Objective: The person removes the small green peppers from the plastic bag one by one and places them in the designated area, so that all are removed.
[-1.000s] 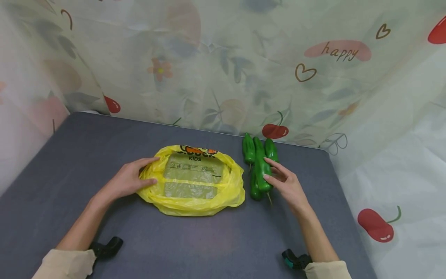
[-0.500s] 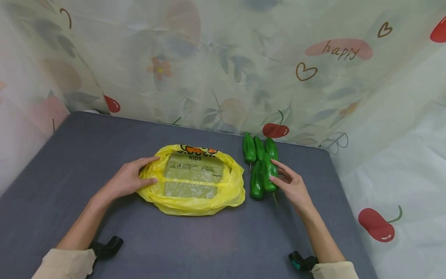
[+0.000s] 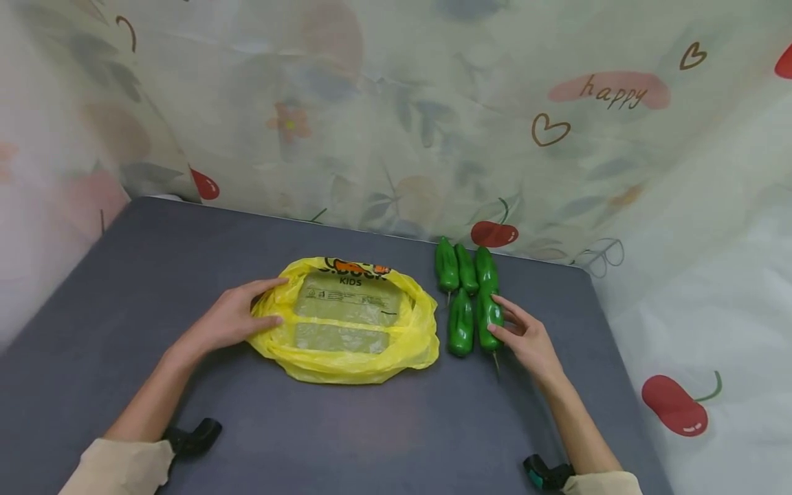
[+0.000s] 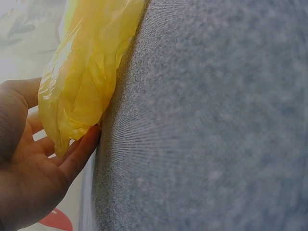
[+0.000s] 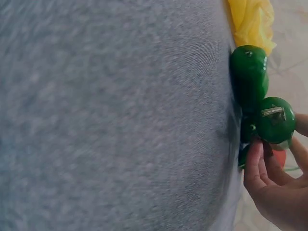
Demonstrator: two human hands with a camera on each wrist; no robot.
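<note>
My left hand [image 3: 232, 317] holds the left side of a crumpled yellow plastic bag [image 3: 346, 371], thumb in front and fingers behind. In the left wrist view the fingers curve about the bag's end [image 4: 86, 86] close to the cloth. Between thumb and fingertips, my right hand [image 3: 529, 340] pinches a long green pepper [image 3: 491, 322], stem towards me. The right wrist view shows this pepper [image 5: 278, 130] slightly above the table surface. Just left of it lies another green pepper [image 3: 460, 323]. Behind them are a few more peppers [image 3: 447, 265], one partly covered by the held one.
A dark grey cloth [image 3: 371, 440] covers the table. Beyond its far edge hangs a printed curtain [image 3: 371, 124] with cherries and hearts, and it continues down the right side. A black wrist strap [image 3: 194, 436] is on the left forearm, and another [image 3: 547, 474] on the right.
My right hand has moved right with the held pepper, away from the pepper beside it, so a gap now shows between them. The left hand and bag have stayed in place.
</note>
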